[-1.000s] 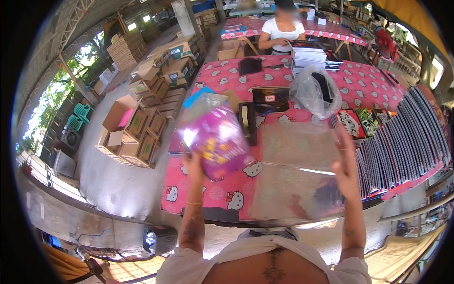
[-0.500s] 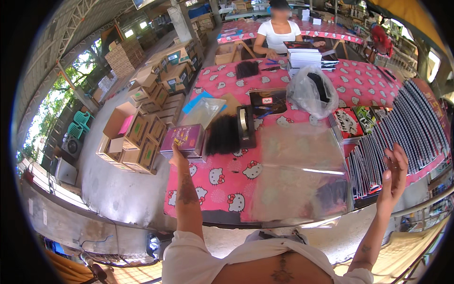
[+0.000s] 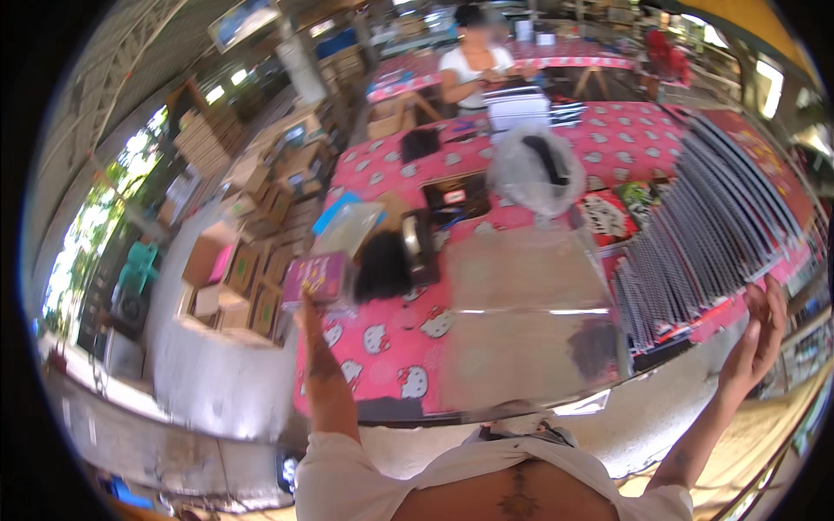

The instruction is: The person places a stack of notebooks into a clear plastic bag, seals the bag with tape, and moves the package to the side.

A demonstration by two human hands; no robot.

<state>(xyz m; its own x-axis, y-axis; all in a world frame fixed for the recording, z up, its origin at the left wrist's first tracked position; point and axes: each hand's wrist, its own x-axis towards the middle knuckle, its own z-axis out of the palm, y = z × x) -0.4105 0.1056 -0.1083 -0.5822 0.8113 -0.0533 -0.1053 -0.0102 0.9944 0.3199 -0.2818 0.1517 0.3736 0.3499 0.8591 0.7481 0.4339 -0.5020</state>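
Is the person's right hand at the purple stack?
No, the left hand is at the purple stack, while the right hand is near the spiral-bound notebooks.

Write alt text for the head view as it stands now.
A person's left hand is at a purple-topped stack of books on a pink patterned table, while the empty right hand is raised near overlapping spiral-bound notebooks. Between them lies a translucent sheet; a co-worker in white is at the far side.

Pink-covered table (image 3: 395, 349) (cat-face print), purple books (image 3: 316, 278), black bundle (image 3: 382, 267), plastic bag (image 3: 524, 178), transparent sheet (image 3: 526, 347), spiral notebooks (image 3: 705, 234)
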